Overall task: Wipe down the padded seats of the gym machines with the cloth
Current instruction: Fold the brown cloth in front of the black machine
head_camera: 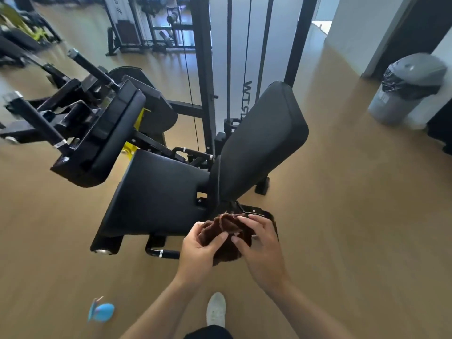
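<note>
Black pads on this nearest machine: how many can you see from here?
3: the seat pad at centre, the backrest pad rising to its right, and the chest pad tilted at left. Both hands hold the cloth just below the backrest. Others may be hidden.

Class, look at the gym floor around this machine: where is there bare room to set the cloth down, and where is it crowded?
Bare wooden floor lies between the black padded backrest and the grey lidded bin, and left of the black padded seat above the blue object. It is crowded behind the seat, among the black footplate arms. Both the left hand and right hand hold the brown cloth.
</note>
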The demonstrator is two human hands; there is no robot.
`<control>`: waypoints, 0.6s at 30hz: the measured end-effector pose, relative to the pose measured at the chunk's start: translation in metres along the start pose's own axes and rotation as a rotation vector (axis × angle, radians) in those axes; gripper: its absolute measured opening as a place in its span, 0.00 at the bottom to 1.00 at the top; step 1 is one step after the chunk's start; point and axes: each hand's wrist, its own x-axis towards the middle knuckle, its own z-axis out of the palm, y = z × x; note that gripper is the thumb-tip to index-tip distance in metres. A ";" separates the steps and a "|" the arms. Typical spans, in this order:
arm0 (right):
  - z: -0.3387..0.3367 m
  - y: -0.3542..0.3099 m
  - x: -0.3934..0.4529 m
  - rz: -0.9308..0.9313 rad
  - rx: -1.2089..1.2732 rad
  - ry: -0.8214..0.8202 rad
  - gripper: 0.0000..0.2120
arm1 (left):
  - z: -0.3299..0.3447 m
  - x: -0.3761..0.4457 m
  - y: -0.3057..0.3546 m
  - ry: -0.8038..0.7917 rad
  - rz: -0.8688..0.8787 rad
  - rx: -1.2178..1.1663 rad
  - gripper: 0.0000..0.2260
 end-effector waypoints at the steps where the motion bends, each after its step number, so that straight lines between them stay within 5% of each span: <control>1: 0.003 -0.002 -0.008 -0.022 -0.024 -0.001 0.17 | -0.004 -0.010 0.001 0.017 0.007 0.015 0.14; 5: 0.015 -0.024 -0.033 0.001 0.127 -0.081 0.07 | -0.023 -0.045 0.003 0.060 -0.026 -0.003 0.16; 18: 0.093 -0.098 -0.053 0.297 0.477 -0.430 0.09 | -0.117 -0.073 -0.013 0.193 -0.059 -0.201 0.26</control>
